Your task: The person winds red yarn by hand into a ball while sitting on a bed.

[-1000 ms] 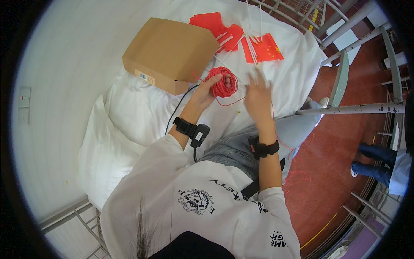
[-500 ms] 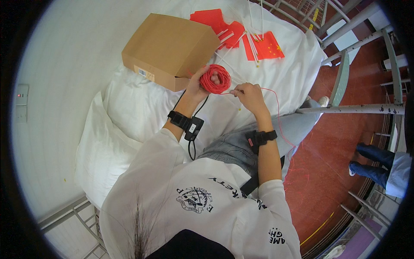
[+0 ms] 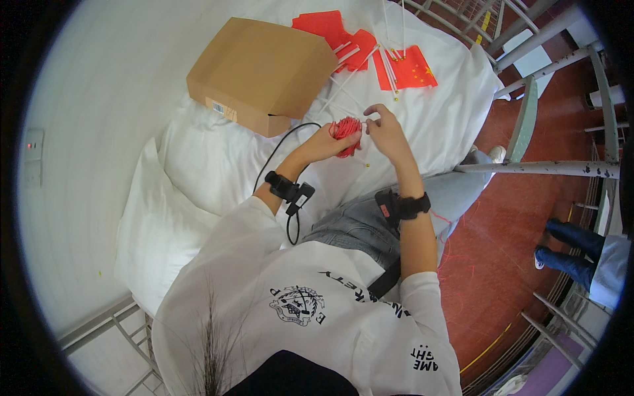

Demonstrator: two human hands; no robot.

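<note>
My left hand (image 3: 325,143) is wrapped round a coil of thin red string (image 3: 346,136), held above the bed with the thumb across its near side. Right beside the coil is my right hand (image 3: 388,134), its fingers bent and the fingertips facing the coil. The strand between its fingers is too fine to make out. A loose length of the red string (image 3: 438,216) shows by my right wrist and trails over my leg toward the floor. Black straps with small devices sit on both wrists, and a black cable runs from the left one.
A closed brown cardboard box (image 3: 264,63) lies on the white bedding (image 3: 191,178), beyond my left hand. Several small red flags (image 3: 413,68) on white sticks lie at the far side. Metal bed rails (image 3: 538,167) stand at right. Another person's legs (image 3: 578,247) show on the red floor.
My left hand has turned the coil, so its side now shows instead of its open ring. My right hand has risen and moved slightly right; the strand beside it no longer shows.
</note>
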